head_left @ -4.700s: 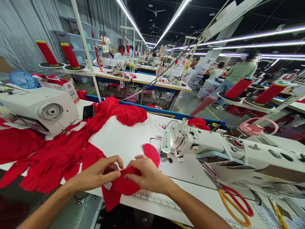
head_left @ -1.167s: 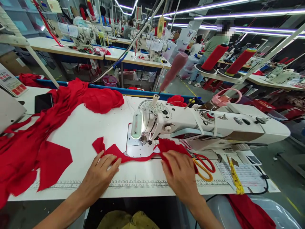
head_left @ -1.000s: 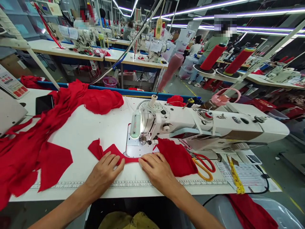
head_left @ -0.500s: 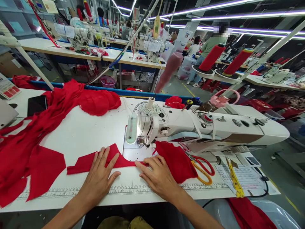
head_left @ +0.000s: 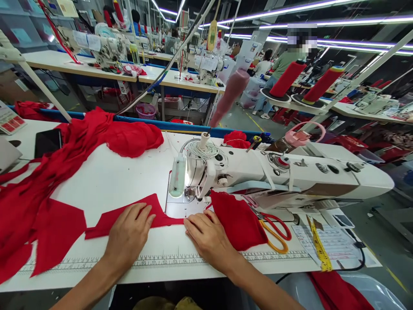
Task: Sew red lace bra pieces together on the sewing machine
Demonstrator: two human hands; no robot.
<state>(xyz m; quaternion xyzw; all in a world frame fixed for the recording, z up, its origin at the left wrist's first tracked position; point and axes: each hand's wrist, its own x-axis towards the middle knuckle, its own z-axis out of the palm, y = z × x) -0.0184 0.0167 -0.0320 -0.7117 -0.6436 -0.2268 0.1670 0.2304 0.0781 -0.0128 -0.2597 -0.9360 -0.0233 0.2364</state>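
A flat red cut fabric piece (head_left: pixel 155 212) lies on the white sewing table in front of the sewing machine (head_left: pixel 245 170). My left hand (head_left: pixel 130 228) rests on its wider part, fingers bent and drawn together on the cloth. Its narrow right end is pinched by my right hand (head_left: pixel 206 234), thumb and fingers closed; the fingertips partly hide that end. Just beyond my right hand, a second red fabric piece (head_left: pixel 238 221) lies beside the machine head. Scissors (head_left: pixel 274 232) with red and orange handles touch its right side.
A heap of red fabric (head_left: pixel 74 150) covers the table's left side, near a black phone (head_left: pixel 47 142). A printed ruler (head_left: pixel 164 260) runs along the front edge. At right lie a yellow tape measure (head_left: pixel 319 245) and a written sheet (head_left: pixel 342 245). Thread cones (head_left: pixel 287 79) stand behind.
My left hand has shifted left, and its spread fingers have drawn together. The red fabric piece has slid slightly left. My right hand's fingers have closed on its narrow end.
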